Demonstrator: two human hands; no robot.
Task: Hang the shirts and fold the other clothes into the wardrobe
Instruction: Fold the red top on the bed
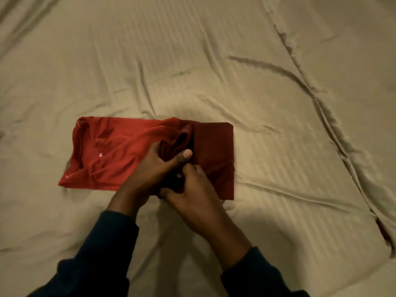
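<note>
Clearly the red garment [120, 153] is soft, light and limp, lying part-folded on the beige bedsheet [214, 61] just in front of the person. The left hand [150, 168] curls around a bunched fold at its middle, while the right hand [192, 189] pinches the cloth beside it. It likely slumps unless held at folded edges, not by loose fabric.

Two bare forearms, each coming out of a long dark navy sleeve. Left sleeve [107, 249] cuff sits loose and bunched just above the wrist; right sleeve [257, 273] cuff likewise. Hands ungloved, no rings or watch visible.
</note>
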